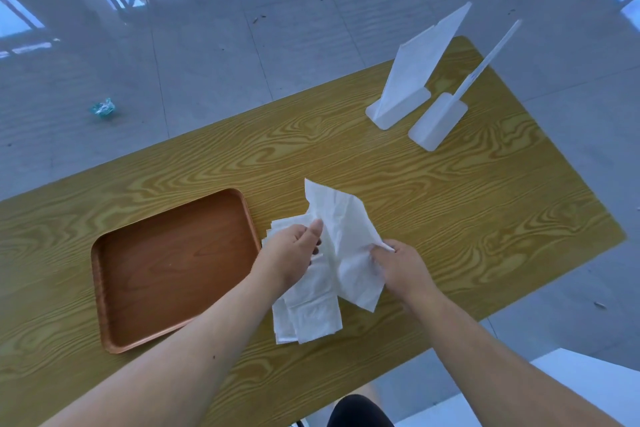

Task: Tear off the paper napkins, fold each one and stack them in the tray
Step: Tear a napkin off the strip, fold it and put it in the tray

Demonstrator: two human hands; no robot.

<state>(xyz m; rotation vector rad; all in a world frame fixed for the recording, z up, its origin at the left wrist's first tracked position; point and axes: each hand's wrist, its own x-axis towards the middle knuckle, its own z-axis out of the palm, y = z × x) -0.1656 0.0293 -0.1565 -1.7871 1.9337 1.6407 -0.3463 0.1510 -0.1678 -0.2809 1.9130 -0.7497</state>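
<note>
A white paper napkin (pixel 343 236) is held up over the wooden table, crumpled and partly unfolded. My left hand (pixel 291 253) pinches its left edge with thumb on top. My right hand (pixel 398 263) grips its right corner. Beneath them a loose pile of white napkins (pixel 308 315) lies flat on the table, just right of the tray. The brown wooden tray (pixel 104 288) sits at the left with nothing in it.
Two white upright stands (pixel 398 111) (pixel 436 125) are at the table's far right, one holding a white sheet. The table's (pixel 450 218) edges drop to a tiled floor; a crumpled blue-green wrapper (pixel 103 108) lies there.
</note>
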